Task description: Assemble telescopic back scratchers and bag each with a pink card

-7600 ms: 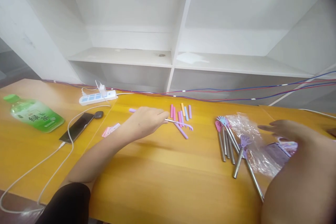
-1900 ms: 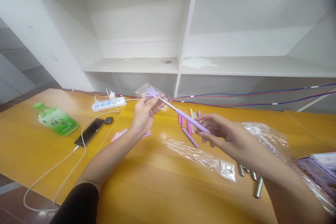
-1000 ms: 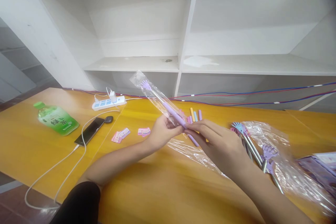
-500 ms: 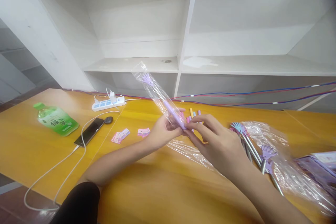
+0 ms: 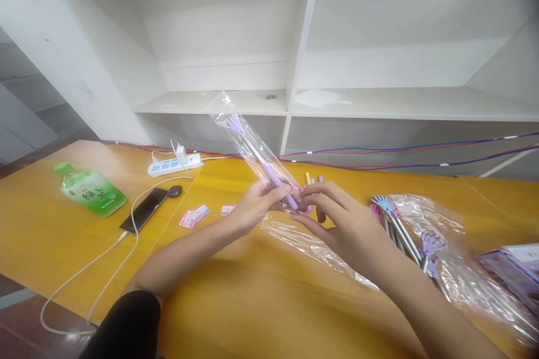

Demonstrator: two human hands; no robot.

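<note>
My left hand (image 5: 255,207) is closed around the lower part of a purple back scratcher (image 5: 269,171) in a clear plastic bag (image 5: 219,105). Its small hand-shaped head points up and to the left, with a silver rod running down to the purple handle. At the handle's bottom end, the curled fingers of my right hand (image 5: 347,221) pinch the edge of the bag; the exact contact is partly hidden. Several more back scratchers (image 5: 406,230) lie to the right of my right forearm. Just behind my hands lie some small coloured sticks (image 5: 307,178), mostly covered.
Clear plastic bags (image 5: 458,258) spread over the right side of the wooden table (image 5: 236,303). Small printed cards (image 5: 193,216) lie left of my hands. Farther left are a phone (image 5: 145,210), a green bottle (image 5: 90,188) and a power strip (image 5: 174,164). White shelves (image 5: 219,101) rise behind.
My left thumb has shifted up onto the handle. My right fingers have curled in more at the bag's lower end. The back scratcher has moved slightly left.
</note>
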